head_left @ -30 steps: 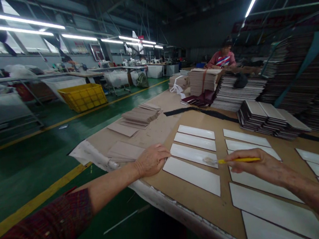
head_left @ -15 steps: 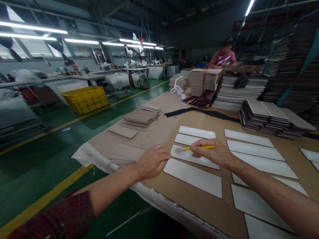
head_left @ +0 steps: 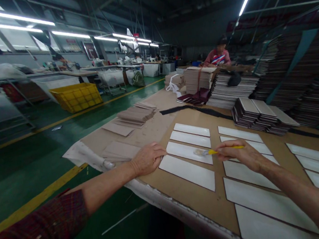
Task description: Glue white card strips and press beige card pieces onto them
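Observation:
My right hand (head_left: 237, 153) is closed around the yellow handle of a paintbrush (head_left: 217, 150). The bristles rest near the right end of a glossy white panel (head_left: 186, 151) with a thin dark edge. At that panel's left corner, the fingertips of my left hand (head_left: 148, 158) are pressed together against its edge, holding it to the table. A wider white panel (head_left: 187, 172) lies just nearer to me, and two narrower ones, one a white strip (head_left: 191, 129), lie beyond. Further rows of white panels (head_left: 264, 207) lie under and beside my right forearm.
Brown card pieces (head_left: 136, 115) are piled left on the table (head_left: 185, 207). Stacked panels (head_left: 254, 112), a black strip (head_left: 201, 111) and tall piles (head_left: 230, 92) stand behind. A person (head_left: 217, 56) is at the far side. A yellow bin (head_left: 77, 97) stands on the green floor.
My right hand has moved the brush rightward along the white panel, from near its left end to near its right end. My left hand stays at the panel's corner. The view has shifted slightly.

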